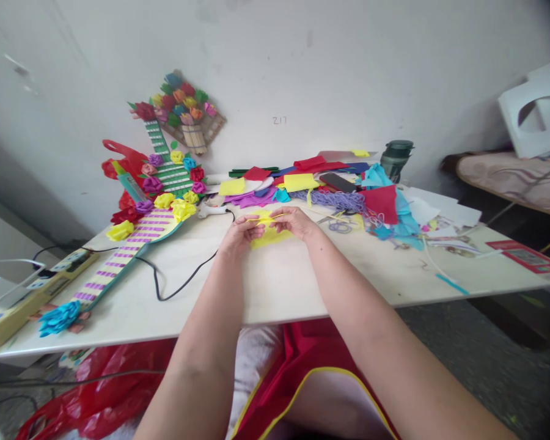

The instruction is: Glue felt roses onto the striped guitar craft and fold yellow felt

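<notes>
A thin piece of yellow crepe paper (275, 236) is stretched between my two hands, just above the middle of the white table. My left hand (244, 232) pinches its left side, fingers curled. On the other side my right hand (297, 223) grips the paper with thumb and fingers pressed together. The top of the paper is bunched between the fingertips, while its lower part hangs flat. Left of my hands lies a white glue gun (212, 210) with a black cord, apart from them.
Several paper sheets, a red one (379, 204) among them, and purple yarn (332, 200) are piled along the wall. A dark bottle (396, 160) stands behind. Flower-decorated boards (135, 247) and a power strip (64, 275) occupy the left. The cord (183, 287) loops across the table.
</notes>
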The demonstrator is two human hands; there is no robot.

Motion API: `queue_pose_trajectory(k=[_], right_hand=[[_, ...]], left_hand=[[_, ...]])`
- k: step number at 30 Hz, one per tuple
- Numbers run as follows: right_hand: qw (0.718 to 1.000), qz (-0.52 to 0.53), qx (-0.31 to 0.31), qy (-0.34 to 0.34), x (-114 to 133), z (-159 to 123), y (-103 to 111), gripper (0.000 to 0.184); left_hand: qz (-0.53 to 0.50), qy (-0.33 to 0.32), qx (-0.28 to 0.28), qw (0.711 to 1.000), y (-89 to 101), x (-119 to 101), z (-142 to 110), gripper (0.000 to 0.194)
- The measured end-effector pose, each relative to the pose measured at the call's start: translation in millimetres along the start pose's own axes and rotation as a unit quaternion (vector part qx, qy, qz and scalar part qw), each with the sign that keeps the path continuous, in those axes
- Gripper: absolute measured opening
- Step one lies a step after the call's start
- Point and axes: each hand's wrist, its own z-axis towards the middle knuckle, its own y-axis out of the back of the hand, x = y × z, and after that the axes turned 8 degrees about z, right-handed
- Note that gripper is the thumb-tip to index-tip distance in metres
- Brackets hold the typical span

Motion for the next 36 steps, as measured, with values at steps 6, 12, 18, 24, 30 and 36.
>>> queue_pose_trajectory(k=[6,12,18,24,30,36], right_hand=[[1.000,0.013,0.006,0.003,0.3,-0.3,-1.3,0.013],[1.000,0.018,0.013,0.011,0.0,-0.5,-1.3,0.013],[0.999,0.014,0.028,0.018,1.5,-1.5,-0.9,0.010],[0.999,0.005,0.028,0.030,0.0,0.0,0.5,0.018],[0.999,-0.048,-0.024,-0.003,-1.5,1.4,-0.8,0.025],[0.998,-0.056,-0.026,0.009,-2.2,1.8,0.2,0.025]], left_hand=[[-0.014,0.002,0.003,1.000,0.2,-0.5,0.2,0.015],[-0.019,0.000,0.006,1.000,-1.0,-1.3,-0.4,0.013],[-0.019,0.007,0.004,1.000,1.0,-3.3,0.1,0.017],[0.028,0.011,-0.010,0.999,-0.6,-2.7,0.5,0.015],[0.029,0.013,-0.014,0.999,-2.8,-3.8,0.1,0.019],[0.037,0.010,-0.012,0.999,-0.8,-3.1,1.0,0.034]])
